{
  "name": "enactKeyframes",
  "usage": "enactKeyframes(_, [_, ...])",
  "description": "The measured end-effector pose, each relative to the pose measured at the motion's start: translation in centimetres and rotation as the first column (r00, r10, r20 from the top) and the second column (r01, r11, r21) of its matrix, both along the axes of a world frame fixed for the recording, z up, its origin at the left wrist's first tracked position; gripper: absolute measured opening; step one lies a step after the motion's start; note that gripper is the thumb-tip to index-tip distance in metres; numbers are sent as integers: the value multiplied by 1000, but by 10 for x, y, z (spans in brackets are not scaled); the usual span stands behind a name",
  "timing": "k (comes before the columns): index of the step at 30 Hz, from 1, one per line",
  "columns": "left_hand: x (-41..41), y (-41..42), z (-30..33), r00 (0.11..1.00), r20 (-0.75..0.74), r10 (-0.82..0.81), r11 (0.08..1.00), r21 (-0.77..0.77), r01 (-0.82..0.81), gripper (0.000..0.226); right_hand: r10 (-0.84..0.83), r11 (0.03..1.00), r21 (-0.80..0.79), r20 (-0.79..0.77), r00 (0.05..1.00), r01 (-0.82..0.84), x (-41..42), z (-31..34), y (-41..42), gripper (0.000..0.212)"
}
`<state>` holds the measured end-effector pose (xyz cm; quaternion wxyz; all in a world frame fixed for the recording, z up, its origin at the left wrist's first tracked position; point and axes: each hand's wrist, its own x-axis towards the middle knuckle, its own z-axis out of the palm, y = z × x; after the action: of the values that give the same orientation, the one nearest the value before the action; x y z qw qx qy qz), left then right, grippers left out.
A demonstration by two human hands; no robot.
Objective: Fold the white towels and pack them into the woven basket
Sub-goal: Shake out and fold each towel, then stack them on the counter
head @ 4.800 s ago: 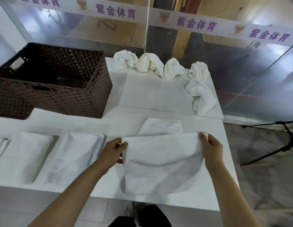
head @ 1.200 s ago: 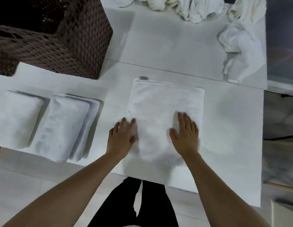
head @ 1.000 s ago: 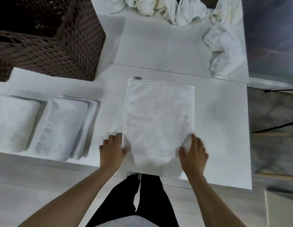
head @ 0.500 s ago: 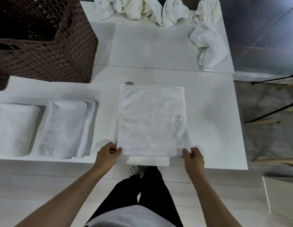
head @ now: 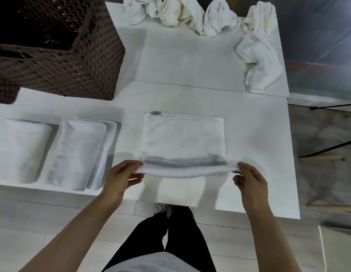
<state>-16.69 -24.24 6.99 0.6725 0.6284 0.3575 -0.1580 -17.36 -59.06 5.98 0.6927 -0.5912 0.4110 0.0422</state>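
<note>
A white towel (head: 183,138) lies flat on the white table (head: 257,146) in front of me, a small grey label at its far left corner. Its near edge is lifted off the table. My left hand (head: 121,178) pinches the near left corner and my right hand (head: 249,181) pinches the near right corner, holding the edge stretched between them. The brown woven basket (head: 72,61) stands at the far left. Two folded towels (head: 78,154) lie side by side left of my hands, the leftmost (head: 19,152) near the frame edge.
Several crumpled white towels (head: 180,14) lie in a row along the table's far edge, one more (head: 257,61) at the far right. The table's right edge drops to the floor, where dark tripod legs (head: 327,148) stand. My legs are below the near edge.
Both hands went from pressing the towel flat to gripping its near corners. The near edge has now risen off the table and moved away from me over the towel.
</note>
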Motion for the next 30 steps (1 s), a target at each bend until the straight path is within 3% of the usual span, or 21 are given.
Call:
enactKeyframes(3, [30, 3, 8, 998, 18, 61, 991, -121, -59, 18, -13, 987, 158, 57, 998, 4, 41, 7, -5, 13])
enactKeyframes(6, [60, 3, 7, 997, 79, 23, 993, -120, -13, 26, 30, 980, 193, 115, 993, -52, 82, 4, -4, 17])
enactKeyframes(11, [116, -12, -8, 994, 107, -24, 1000, -3, 24, 20, 92, 991, 87, 109, 990, -101, 145, -17, 6, 22])
enactKeyframes(13, [134, -13, -26, 997, 73, -18, 999, 35, 16, 37, 106, 994, 11, 63, 992, -107, 164, -35, 10, 27])
enactKeyframes(15, [145, -13, -48, 990, 51, -134, 985, 114, 127, 65, 225, 964, -142, -2, 974, -223, 174, -56, 14, 46])
enactKeyframes(17, [143, -16, -68, 912, -5, -409, 851, 358, 384, 81, 402, 870, -290, -52, 914, -399, 176, -74, 18, 60])
enactKeyframes(19, [132, -22, -85, 753, -105, -649, 557, 609, 565, 76, 568, 705, -467, -80, 819, -534, 169, -86, 20, 63])
enactKeyframes(21, [117, -29, -96, 625, -196, -755, 313, 730, 607, 70, 698, 484, -661, -104, 708, -574, 160, -93, 19, 61])
enactKeyframes(23, [105, -37, -101, 585, -292, -756, 149, 794, 590, 67, 789, 269, -811, -124, 601, -520, 154, -99, 18, 59])
enactKeyframes(26, [88, -56, -98, 535, -316, -784, -20, 873, 487, 64, 869, -4, -894, -225, 440, -448, 155, -108, 17, 59])
enactKeyframes(28, [73, -72, -102, 403, -301, -864, -99, 887, 451, 64, 896, -146, -887, -306, 322, -439, 159, -115, 17, 56])
enactKeyframes(30, [62, -81, -112, 277, -297, -914, -152, 882, 446, 64, 903, -197, -847, -353, 246, -494, 162, -123, 16, 54])
